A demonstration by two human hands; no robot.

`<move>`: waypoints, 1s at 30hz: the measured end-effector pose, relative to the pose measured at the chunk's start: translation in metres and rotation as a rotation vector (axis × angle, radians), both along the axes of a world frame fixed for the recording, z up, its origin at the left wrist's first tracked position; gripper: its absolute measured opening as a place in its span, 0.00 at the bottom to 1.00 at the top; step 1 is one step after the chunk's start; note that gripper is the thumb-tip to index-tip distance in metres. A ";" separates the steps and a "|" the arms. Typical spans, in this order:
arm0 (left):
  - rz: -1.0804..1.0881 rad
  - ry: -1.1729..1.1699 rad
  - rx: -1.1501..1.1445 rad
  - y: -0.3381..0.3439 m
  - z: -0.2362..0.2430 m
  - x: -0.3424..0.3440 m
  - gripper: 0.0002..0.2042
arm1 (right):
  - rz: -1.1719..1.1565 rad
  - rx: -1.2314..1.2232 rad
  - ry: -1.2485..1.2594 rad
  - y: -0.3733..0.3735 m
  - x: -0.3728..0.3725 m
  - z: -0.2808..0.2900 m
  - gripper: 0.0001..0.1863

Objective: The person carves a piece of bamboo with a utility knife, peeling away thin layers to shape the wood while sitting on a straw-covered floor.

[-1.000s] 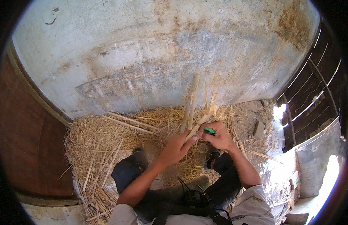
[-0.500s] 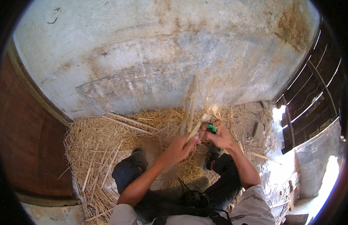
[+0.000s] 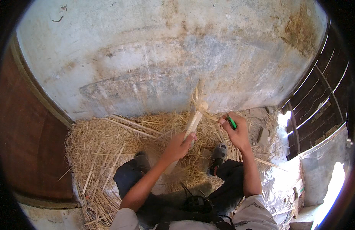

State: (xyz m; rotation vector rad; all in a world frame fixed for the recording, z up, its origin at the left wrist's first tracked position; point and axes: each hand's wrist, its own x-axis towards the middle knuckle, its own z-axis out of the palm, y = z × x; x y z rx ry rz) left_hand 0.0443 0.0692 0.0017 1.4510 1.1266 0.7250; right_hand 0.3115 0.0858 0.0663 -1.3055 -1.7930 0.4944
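My left hand (image 3: 178,146) is closed round a pale split-wood stick (image 3: 193,123), which slants up and away toward the wall, its far end frayed. Thin strips curl off that end. One pale strip (image 3: 212,116) stretches across to the fingers of my right hand (image 3: 238,132). A small green-handled tool (image 3: 232,122) sits in that right hand, which is closed on it; its blade, if any, cannot be made out. Whether the fingers also pinch the strip is hard to tell.
Straw and shavings (image 3: 97,142) cover the floor, with long slats (image 3: 133,126) lying on top. A pole (image 3: 201,86) leans on the stained wall (image 3: 147,69). A brick-like block (image 3: 263,136) lies at the right. My shoes (image 3: 219,153) flank the work, and a dark slatted panel (image 3: 315,99) stands beyond.
My right hand has moved right, away from the stick, with the green-handled tool; a strip now spans the gap. The curled bunch at the stick's end has opened out. The left hand shifted slightly left.
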 end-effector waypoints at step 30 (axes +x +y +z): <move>-0.074 -0.512 -0.026 -0.026 0.012 0.005 0.21 | 0.150 0.334 -0.222 -0.014 -0.047 -0.022 0.14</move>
